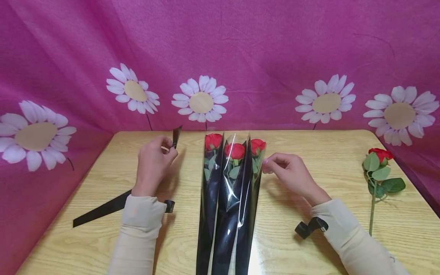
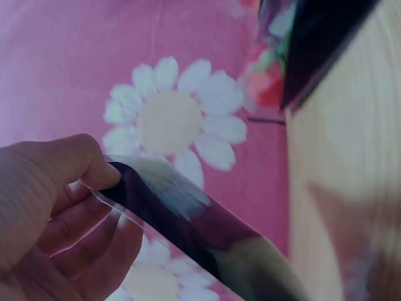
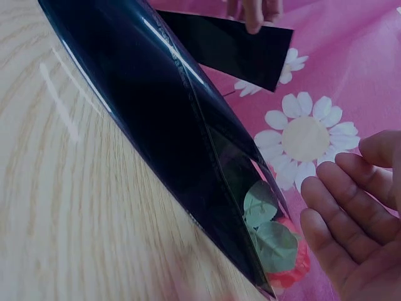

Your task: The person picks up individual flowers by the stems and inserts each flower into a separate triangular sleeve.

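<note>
My left hand (image 1: 153, 165) pinches a flat black plastic flower sleeve (image 1: 103, 208) between thumb and fingers, above the table's left side. One end rises past the fingertips; the other slants down to the left behind the wrist. Seen from the left wrist, the film (image 2: 207, 235) is shiny and partly see-through. Three red roses (image 1: 235, 151) lie side by side in black and clear sleeves (image 1: 225, 233) at the centre. My right hand (image 1: 292, 175) has its fingertips by the rightmost sleeve's edge. Its fingers (image 3: 338, 219) look loosely bent and hold nothing in the right wrist view.
An unwrapped red rose (image 1: 380, 154) with green leaves and a stem lies at the table's right side. Behind the wooden table (image 1: 282, 141) hangs a magenta cloth (image 1: 261, 57) printed with white daisies. Black straps (image 1: 311, 228) show at both wrists.
</note>
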Demonstrator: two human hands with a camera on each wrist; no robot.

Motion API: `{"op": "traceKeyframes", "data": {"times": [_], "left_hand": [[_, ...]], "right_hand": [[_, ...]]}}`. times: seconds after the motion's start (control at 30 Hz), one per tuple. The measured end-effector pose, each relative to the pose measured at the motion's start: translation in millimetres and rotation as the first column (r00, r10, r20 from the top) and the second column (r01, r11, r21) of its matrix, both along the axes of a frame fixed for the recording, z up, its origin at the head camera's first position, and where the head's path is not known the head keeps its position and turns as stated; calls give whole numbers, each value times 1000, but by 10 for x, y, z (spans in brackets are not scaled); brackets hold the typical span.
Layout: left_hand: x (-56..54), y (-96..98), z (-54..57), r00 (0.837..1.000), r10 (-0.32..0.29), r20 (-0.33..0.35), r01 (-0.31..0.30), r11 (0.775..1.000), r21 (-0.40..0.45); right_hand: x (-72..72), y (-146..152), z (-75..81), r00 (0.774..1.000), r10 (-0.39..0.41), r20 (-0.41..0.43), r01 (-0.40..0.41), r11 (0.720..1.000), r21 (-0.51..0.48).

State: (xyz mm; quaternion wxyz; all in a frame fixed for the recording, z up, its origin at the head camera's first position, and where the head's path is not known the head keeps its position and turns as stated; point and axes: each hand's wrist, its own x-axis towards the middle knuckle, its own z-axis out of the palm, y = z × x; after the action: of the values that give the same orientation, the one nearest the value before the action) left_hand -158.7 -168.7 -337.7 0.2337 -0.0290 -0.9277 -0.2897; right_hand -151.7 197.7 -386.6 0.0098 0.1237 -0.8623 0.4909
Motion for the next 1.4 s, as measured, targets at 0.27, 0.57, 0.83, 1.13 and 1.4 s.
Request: {"op": "traceKeyframes", "data": {"times": [0.27,0.57,0.83,1.13,1.4], "left_hand": [[140,370,78,988,-119,-95,111,990,-81],[325,747,84,952,-279,-124,244,940,-241],[420,936,18,907,-401,-126,338,874,-349],[574,1150,-35,853,-517,-67,425,764,-485],[679,1341,-133,813,-581,23,489,661,-569]], "right_hand": [[13,-33,-10,999,36,-6,-36,999,-28],[38,-64,11,994,108,11,-107,992,-68],[66,-83,55,990,138,36,-133,985,-110],[117,-137,115,980,160,116,-134,970,-203],[135,-169,155,983,88,158,-68,990,-125]]}}
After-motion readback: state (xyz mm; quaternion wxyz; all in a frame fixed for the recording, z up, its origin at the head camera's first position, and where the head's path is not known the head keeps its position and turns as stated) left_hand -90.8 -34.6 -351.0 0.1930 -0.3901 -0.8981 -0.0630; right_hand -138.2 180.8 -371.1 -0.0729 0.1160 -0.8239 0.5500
